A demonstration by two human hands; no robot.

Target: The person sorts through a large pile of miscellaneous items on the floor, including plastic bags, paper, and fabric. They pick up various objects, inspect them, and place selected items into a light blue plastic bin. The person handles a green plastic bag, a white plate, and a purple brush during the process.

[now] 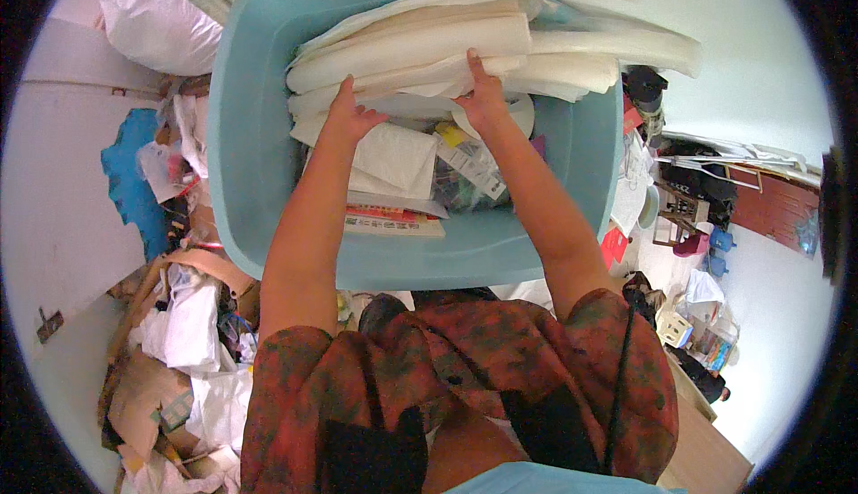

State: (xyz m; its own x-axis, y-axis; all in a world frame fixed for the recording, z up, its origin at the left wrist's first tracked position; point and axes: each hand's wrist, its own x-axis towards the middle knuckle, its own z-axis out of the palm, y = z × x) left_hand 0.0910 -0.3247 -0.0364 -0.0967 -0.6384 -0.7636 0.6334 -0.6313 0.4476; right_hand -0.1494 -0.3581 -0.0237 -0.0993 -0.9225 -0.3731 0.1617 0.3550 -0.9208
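Observation:
A large light-blue plastic tub (244, 118) lies before me. Long rolls of cream-white sheet material (415, 51) lie across its far part and stick out past the right rim. My left hand (348, 113) rests at the left part of the nearest rolls, thumb on top. My right hand (481, 91) grips their near edge further right, thumb on top and fingers partly hidden. Nearer me in the tub are a folded white sheet (395, 159), a clear plastic bag with dark contents (469, 182), a round white object (519, 115) and flat printed papers (395, 227).
A stuffed white bag (161, 21) stands at the upper left. Cardboard (144, 393) and white bags (191, 319) are heaped at lower left. On the right are metal crutches (710, 162), a wooden stool (677, 216), a pink basin (690, 244) and a white wall (751, 45).

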